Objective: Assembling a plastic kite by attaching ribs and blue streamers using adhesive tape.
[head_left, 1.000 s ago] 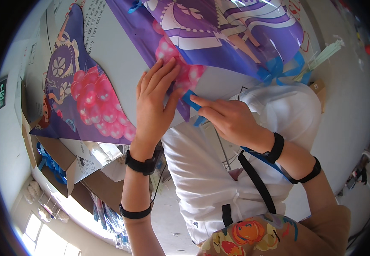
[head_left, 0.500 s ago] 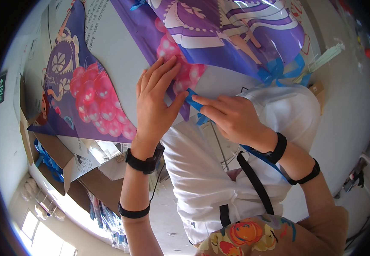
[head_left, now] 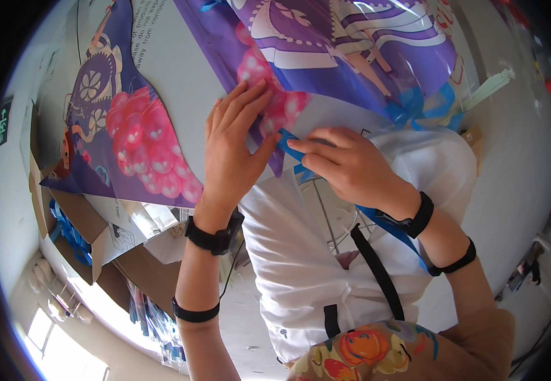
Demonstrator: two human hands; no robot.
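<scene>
My left hand lies with fingers outstretched on a purple printed plastic sheet with pink balloon pictures. Its thumb tip meets the end of a flat blue ribbon at the sheet's pointed lower corner. My right hand is closed, fingers curled, on that ribbon just right of the left thumb. The ribbon passes under the right hand, and a blue length hangs below the right wrist. Whether the ribbon is stuck to the sheet cannot be made out.
Another purple balloon-print sheet lies on the pale printed cardboard at left. Blue ribbon bows and a bundle of pale thin strips are at upper right. An opened cardboard box holds blue ribbon at lower left.
My right index and middle fingers have drawn back slightly to the right along the ribbon, baring more of it. My left hand stays nearly in place.
</scene>
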